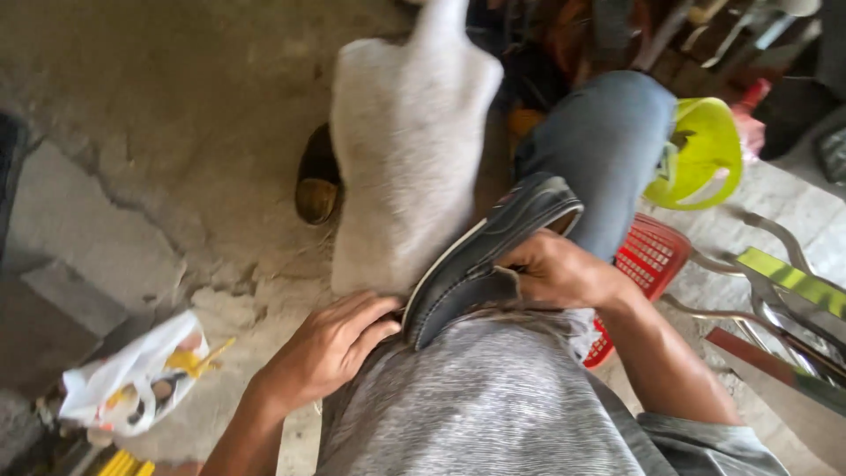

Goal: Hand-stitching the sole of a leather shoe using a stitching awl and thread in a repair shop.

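Head view: dark shoe (480,264) resting on lap, heel toward knee in blue jeans (599,150). Right hand (564,273), fingers closed on shoe's upper edge; left hand (330,348), fingers curled against toe end. White sack (405,150) just beyond; red basket (648,260) beside right forearm.

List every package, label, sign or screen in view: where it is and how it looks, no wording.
Plastic bag: on the ground at lower left, beyond the left hand; crumpled, white, with orange and yellow patches, yellow items inside.
No labels, signs or screens can be made out elsewhere, including on the dark shoe held by the right hand.
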